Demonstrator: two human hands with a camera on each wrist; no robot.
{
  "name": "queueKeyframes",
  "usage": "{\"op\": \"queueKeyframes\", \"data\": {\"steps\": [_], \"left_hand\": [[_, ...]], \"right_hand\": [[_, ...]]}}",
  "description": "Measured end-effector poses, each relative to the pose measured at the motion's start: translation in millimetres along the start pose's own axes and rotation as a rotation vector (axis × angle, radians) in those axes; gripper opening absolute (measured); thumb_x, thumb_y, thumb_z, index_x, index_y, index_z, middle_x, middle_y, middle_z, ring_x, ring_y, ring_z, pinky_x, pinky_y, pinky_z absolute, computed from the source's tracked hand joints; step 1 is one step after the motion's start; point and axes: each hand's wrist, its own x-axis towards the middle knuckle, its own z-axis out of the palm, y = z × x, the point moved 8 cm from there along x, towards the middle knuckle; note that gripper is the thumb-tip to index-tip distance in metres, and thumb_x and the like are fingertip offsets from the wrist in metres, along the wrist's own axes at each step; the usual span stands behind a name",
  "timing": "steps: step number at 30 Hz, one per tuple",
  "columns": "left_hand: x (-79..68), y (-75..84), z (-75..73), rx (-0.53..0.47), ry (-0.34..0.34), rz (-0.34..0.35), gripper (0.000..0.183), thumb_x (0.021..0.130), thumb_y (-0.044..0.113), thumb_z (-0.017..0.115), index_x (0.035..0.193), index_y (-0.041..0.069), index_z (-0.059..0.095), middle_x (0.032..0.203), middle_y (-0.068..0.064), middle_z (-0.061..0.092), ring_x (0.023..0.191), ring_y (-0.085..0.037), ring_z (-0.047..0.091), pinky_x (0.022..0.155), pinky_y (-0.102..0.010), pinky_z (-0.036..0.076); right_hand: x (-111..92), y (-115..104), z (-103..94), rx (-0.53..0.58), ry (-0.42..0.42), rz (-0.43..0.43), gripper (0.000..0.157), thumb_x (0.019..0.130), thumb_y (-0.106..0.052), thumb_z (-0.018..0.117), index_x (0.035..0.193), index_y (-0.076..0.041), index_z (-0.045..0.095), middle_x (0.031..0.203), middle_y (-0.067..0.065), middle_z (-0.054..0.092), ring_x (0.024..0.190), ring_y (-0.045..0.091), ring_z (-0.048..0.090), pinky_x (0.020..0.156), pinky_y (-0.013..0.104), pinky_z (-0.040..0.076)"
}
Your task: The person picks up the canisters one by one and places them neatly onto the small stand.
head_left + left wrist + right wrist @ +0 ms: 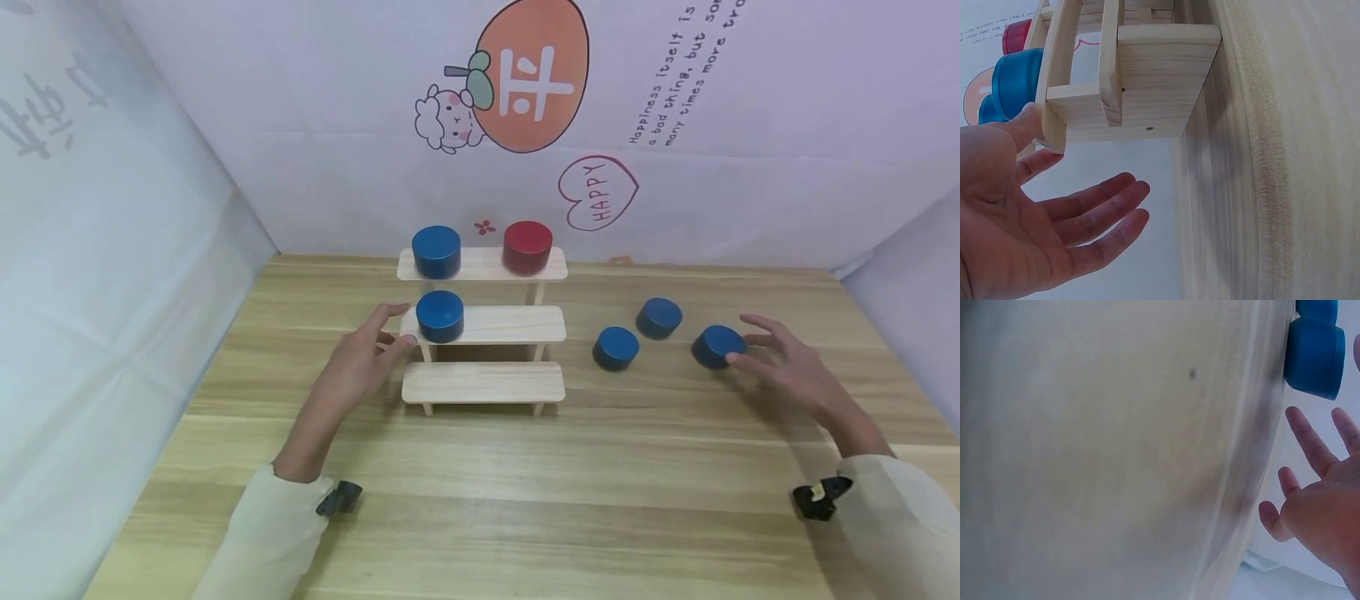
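Note:
My left hand (356,362) is at the left end of the middle step of a wooden three-tier display stand (517,325). Its thumb and index finger are spread around the board's end, beside a round blue tin (440,317). In the left wrist view, the thumb tip is right at the board's edge below a blue tin (1017,81), and the other fingers reach out loosely. My right hand (791,362) reaches toward another blue tin (718,347) on the table, its thumb tip overlapping the tin's side, fingers spread. The right wrist view shows extended fingers beside a blue tin (1315,359).
On the top step stand a blue tin (437,252) on the left and a red tin (527,247) on the right. Two more blue tins, one nearer (616,348) and one farther (659,318), sit right of the stand. A printed white cloth (337,167) hangs behind the wooden table (525,500).

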Motion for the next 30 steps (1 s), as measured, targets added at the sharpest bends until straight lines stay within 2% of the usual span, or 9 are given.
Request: {"op": "queueKeyframes", "data": {"steps": [11,20,30], "left_hand": [[-0.8,2.3,-1.1,-0.005,0.001,0.028,0.053,0.104,0.034,0.057,0.15,0.015,0.041,0.129,-0.022,0.062,0.116,-0.037,0.06,0.088,-0.055,0.051],[-0.8,0.3,0.4,-0.005,-0.005,-0.006,0.053,0.103,0.034,0.058,0.151,0.019,0.04,0.13,-0.021,0.062,0.116,-0.037,0.06,0.089,-0.055,0.051],[-1.3,-0.6,0.3,-0.005,-0.007,-0.014,0.054,0.103,0.034,0.057,0.151,0.018,0.039,0.129,-0.021,0.062,0.116,-0.037,0.06,0.089,-0.054,0.051]], "right_hand": [[6,-1,3.6,0.01,-0.008,-0.04,0.08,0.101,-0.036,0.059,0.161,-0.013,0.012,0.15,0.04,0.027,0.132,0.064,0.025,0.09,0.081,0.023],[8,-6,1.8,-0.029,0.036,-0.065,0.076,0.1,-0.036,0.061,0.159,-0.007,0.021,0.146,0.04,0.034,0.13,0.062,0.03,0.09,0.079,0.027],[12,-9,8.8,-0.087,-0.028,-0.042,0.077,0.1,-0.042,0.06,0.158,-0.006,0.024,0.151,0.039,0.027,0.131,0.063,0.028,0.088,0.08,0.027]]}}
